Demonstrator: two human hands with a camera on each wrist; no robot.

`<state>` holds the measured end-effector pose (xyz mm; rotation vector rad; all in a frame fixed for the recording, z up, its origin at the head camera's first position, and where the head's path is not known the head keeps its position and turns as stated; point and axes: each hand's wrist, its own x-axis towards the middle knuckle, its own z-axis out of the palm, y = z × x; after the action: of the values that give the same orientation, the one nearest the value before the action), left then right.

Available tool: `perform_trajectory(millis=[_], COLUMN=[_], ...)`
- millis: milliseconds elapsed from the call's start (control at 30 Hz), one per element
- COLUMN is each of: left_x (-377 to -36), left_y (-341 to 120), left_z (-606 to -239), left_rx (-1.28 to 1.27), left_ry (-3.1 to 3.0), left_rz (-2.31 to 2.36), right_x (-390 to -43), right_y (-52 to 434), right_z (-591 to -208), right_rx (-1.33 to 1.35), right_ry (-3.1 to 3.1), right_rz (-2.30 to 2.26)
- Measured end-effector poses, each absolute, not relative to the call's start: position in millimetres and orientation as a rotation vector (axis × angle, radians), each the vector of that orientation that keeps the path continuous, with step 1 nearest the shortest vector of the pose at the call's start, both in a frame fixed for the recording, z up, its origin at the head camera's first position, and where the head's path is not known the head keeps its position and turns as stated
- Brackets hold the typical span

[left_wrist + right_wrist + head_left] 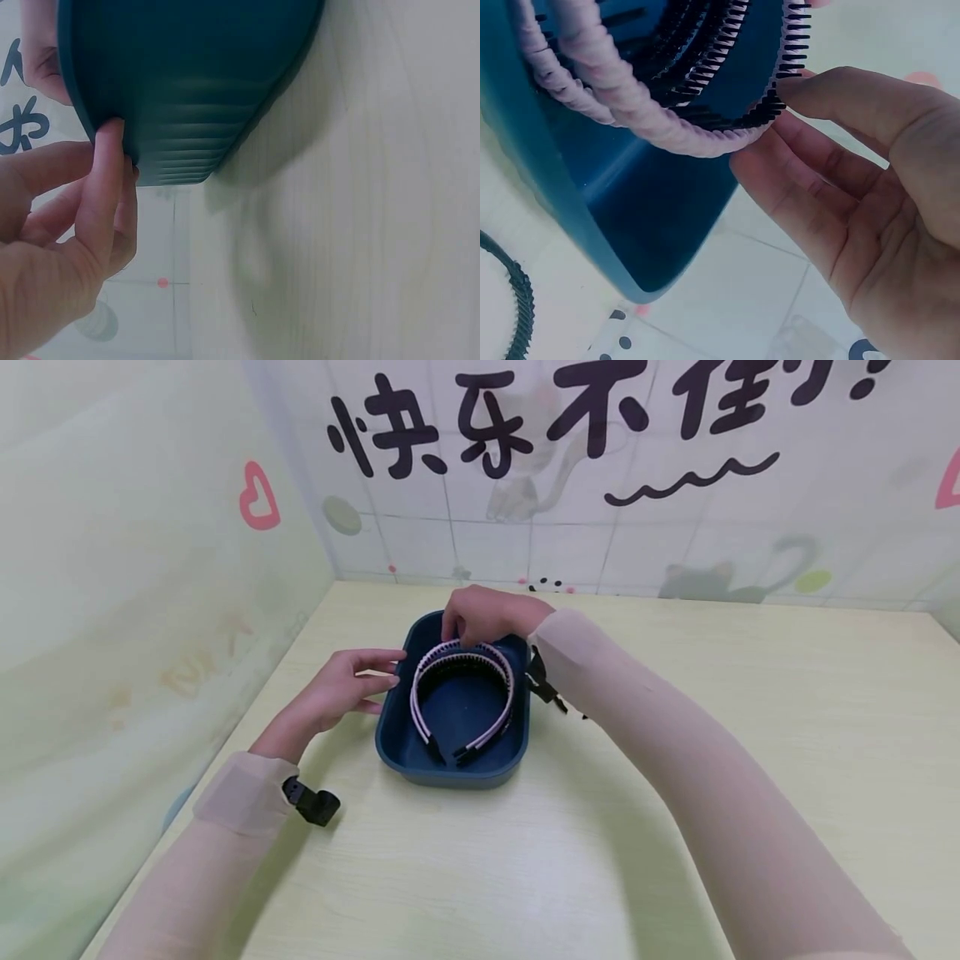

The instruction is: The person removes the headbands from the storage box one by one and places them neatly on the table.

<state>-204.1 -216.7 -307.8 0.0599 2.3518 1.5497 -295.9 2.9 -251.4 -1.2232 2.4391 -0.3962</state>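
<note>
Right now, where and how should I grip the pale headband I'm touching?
I'd pinch the pale headband at the top of its arch, coming from above the far end of the blue bin. The arch curves there by your right hand, while its tips point toward you. Set your thumb on the toothed inner side.

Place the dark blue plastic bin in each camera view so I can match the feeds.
Head: the dark blue plastic bin sits slightly left of centre.
Left wrist: the bin fills the top, left of centre.
Right wrist: the bin spans the upper left, partly covered by toothed headbands.
Shared landmark: the printed wall backdrop.
</note>
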Motion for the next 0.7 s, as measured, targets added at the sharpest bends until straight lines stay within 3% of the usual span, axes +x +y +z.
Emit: perform_trajectory(millis=[700], left_x=[-206], left_y=[-218], left_z=[-309], left_rx=[0.060], left_ry=[2.365], left_rz=[1.525], right_x=[-285], right_y=[22], right_z=[-233], right_rx=[-1.296], right_ry=[2.543], right_rz=[-0.417])
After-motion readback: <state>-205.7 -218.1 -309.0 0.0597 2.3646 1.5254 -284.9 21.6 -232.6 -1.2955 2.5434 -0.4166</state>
